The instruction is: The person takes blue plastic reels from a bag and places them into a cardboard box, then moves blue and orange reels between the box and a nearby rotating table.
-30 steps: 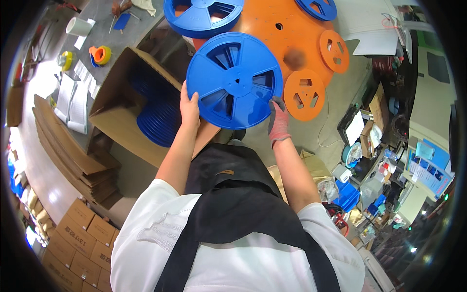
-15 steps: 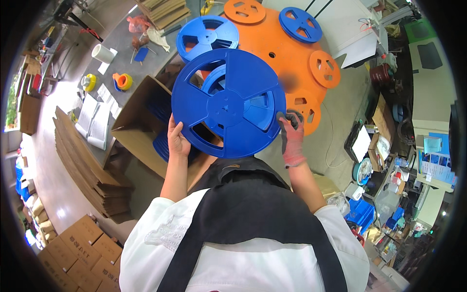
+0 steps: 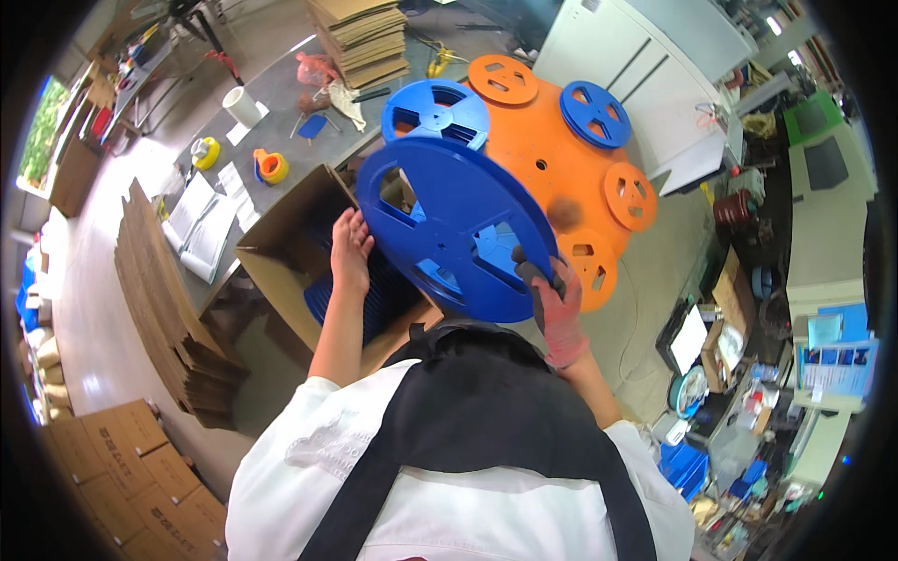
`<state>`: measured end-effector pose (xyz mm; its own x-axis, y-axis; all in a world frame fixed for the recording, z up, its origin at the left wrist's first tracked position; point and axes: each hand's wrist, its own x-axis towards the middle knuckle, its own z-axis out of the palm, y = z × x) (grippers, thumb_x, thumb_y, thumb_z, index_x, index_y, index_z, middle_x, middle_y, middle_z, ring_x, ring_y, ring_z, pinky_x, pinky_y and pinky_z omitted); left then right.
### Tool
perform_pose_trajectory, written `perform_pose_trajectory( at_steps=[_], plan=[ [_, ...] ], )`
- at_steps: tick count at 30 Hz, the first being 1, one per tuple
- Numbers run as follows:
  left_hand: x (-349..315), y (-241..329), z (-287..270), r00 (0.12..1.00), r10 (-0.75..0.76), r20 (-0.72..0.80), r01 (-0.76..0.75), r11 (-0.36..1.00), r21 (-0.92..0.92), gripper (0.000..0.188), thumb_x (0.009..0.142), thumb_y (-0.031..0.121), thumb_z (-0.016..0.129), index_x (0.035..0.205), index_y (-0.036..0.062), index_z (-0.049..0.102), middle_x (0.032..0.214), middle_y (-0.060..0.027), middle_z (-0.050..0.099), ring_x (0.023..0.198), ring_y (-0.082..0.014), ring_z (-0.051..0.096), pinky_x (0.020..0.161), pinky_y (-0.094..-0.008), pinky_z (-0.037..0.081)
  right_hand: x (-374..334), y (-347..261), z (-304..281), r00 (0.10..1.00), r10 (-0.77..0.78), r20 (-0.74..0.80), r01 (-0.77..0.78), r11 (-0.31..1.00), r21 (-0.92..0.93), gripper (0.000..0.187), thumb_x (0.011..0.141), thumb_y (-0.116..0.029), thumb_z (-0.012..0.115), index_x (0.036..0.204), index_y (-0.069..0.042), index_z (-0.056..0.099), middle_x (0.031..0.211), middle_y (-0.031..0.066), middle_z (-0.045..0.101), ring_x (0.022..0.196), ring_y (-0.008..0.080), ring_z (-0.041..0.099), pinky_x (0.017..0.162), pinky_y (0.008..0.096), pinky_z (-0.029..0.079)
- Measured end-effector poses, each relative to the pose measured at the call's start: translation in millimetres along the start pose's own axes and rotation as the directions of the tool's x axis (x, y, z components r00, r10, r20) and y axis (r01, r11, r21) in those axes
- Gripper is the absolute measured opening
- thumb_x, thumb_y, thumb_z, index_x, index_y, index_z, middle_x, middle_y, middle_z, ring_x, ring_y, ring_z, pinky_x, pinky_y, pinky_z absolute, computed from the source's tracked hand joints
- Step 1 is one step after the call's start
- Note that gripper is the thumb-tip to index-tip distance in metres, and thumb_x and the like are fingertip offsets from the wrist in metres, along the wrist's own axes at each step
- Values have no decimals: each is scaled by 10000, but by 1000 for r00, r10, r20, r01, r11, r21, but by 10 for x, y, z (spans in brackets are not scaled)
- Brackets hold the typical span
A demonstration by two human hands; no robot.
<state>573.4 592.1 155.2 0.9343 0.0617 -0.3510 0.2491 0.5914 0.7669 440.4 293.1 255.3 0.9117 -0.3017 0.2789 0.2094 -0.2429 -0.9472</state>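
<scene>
In front of me a large blue plastic reel (image 3: 449, 201) with cut-out windows is held up at a tilt. My right hand (image 3: 558, 309), in a red and grey glove, is closed on the reel's lower right rim. Bare and with its fingers stretched out, my left hand (image 3: 351, 248) is at the reel's left edge; whether it touches the rim is unclear. Below that hand, an open cardboard box (image 3: 271, 271) contains several blue reels (image 3: 360, 313) stacked on edge. Behind the held reel is an orange turntable (image 3: 524, 140), partly hidden.
Around the turntable sit orange discs (image 3: 630, 196), a stack of blue reels (image 3: 435, 112) and another blue reel (image 3: 596, 114). The grey table (image 3: 318, 164) at left bears tape dispensers (image 3: 271, 167), an open notebook (image 3: 201, 229) and cardboard sheets (image 3: 360, 42). Flattened cartons (image 3: 168, 309) lean nearby.
The blue reel has turned from nearly face-on to a steeper tilt, its right side dropping. My left fingers have loosened from its rim and straightened; my right hand still grips it.
</scene>
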Motion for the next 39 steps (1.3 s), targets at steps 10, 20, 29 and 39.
perform_pose_trajectory(
  at_steps=[10,20,29,39],
  plan=[
    [-1172,690,1717,161,226,961,-933,-283,222,384,771,207,666,1153,170,649,1210,-30,627,1199,-229,552,1118,-452,337,31,-484,260,951,-134,279,231,909,-347,266,727,-44,691,990,-24,660,1109,180,628,918,363,626,752,402,505],
    [-475,1104,1194,768,234,596,-590,620,517,399,995,268,410,1170,11,658,1198,-149,649,1181,-272,570,1077,-363,352,-15,-798,-46,952,-165,260,266,866,-424,255,815,-213,698,938,8,663,1096,156,637,943,346,627,807,379,499],
    [-236,920,902,929,-38,367,-58,967,248,412,1020,282,391,1220,1,615,1124,-95,666,1090,-178,591,979,-308,441,-125,-773,-242,967,-240,84,254,898,-359,365,928,-328,593,942,33,644,1081,180,642,973,341,635,853,385,485],
    [-161,602,817,903,17,430,-29,999,21,530,1037,337,394,1490,68,343,1480,-119,409,1372,-244,373,1155,-374,248,275,-820,-101,931,261,-255,-177,934,311,293,979,-335,567,920,-48,578,1109,77,614,992,194,601,882,348,512]
  ],
)
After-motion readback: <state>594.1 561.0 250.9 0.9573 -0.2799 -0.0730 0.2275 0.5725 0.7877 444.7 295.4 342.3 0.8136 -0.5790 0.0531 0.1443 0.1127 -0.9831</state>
